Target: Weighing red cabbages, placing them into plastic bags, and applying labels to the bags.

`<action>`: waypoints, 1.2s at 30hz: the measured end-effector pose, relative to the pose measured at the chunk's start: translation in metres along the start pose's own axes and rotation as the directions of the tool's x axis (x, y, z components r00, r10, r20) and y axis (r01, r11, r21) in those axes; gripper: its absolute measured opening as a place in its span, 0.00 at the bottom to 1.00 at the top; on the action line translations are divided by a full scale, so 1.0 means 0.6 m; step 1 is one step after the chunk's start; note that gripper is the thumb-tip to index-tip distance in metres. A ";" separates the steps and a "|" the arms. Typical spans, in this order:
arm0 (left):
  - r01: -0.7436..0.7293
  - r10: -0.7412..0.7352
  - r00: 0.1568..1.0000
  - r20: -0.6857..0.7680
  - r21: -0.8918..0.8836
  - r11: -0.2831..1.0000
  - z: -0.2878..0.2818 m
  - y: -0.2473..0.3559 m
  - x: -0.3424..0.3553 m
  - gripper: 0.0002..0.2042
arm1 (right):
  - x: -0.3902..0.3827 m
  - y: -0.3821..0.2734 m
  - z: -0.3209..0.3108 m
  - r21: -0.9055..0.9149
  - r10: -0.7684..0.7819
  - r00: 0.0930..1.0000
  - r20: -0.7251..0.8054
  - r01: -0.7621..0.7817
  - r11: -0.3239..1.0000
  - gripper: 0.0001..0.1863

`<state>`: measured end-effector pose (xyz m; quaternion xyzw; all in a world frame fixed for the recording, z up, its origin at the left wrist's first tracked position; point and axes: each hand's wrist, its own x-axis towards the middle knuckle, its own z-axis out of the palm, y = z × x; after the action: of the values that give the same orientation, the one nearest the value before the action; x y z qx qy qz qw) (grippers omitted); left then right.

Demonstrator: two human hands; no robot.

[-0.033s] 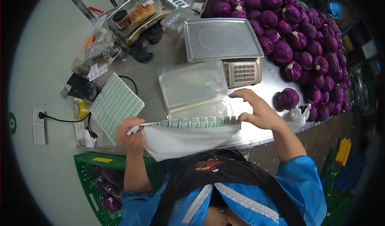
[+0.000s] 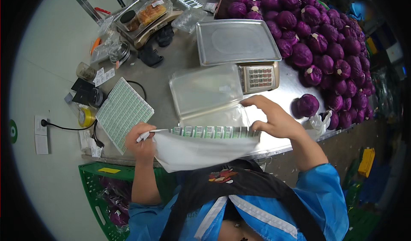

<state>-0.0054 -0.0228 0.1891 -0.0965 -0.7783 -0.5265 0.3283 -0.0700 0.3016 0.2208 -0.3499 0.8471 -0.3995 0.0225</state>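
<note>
My left hand (image 2: pixel 141 143) is closed around one end of a white-backed sheet of stickers (image 2: pixel 205 150). The sheet bends in front of me, with a row of small green-and-white labels along its upper edge. My right hand (image 2: pixel 276 119) is at the sheet's other end, thumb and fingers apart, with the thumb at its edge. Just beyond lies a stack of clear plastic bags (image 2: pixel 207 93), near my right fingertips. A flat sheet of green-and-white stickers (image 2: pixel 124 110) rests on the table to the left of the bags.
A weighing scale (image 2: pixel 237 40) with a metal pan stands behind the bags. Red cabbages (image 2: pixel 317 40) are heaped at the right, one cabbage (image 2: pixel 307 105) apart. Yellow tape (image 2: pixel 87 117) and cables lie left. Below the table's left edge is a green crate (image 2: pixel 96 198) holding bagged cabbages.
My right hand has shifted slightly left, and the sticker sheet has moved slightly between my hands. My left hand keeps its hold.
</note>
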 end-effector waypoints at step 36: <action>0.172 -0.175 0.984 -0.028 -0.097 0.980 -0.036 -0.052 0.015 0.06 | -0.017 -0.010 0.053 0.879 0.399 0.917 0.028 -0.212 0.427 0.27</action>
<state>-0.0188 -0.0571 0.1760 -0.0341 -0.7519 -0.5909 0.2903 -0.0487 0.2842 0.2007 -0.0912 0.5757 -0.7902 0.1893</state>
